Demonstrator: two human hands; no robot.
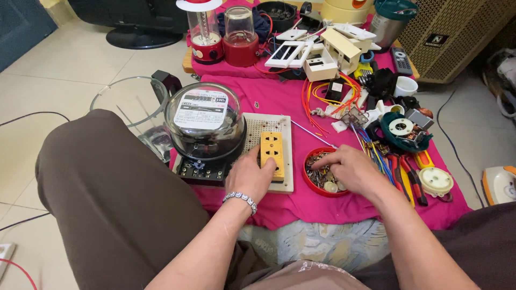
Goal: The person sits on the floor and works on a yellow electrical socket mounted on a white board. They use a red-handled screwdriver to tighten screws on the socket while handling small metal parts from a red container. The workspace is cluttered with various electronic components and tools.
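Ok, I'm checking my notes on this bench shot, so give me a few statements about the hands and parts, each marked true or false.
1. The left hand rests on the yellow socket. True.
2. The right hand reaches into a blue bowl. False: it is a red dish of small parts.
3. The socket sits on a perforated white board. True.
4. The electricity meter lies right of the dish. False: it is left of the board.

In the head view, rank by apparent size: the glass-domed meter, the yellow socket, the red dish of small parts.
1. Glass-domed meter, clearly largest.
2. Red dish of small parts, partly hidden by the right hand.
3. Yellow socket, smallest, touched by the left hand.
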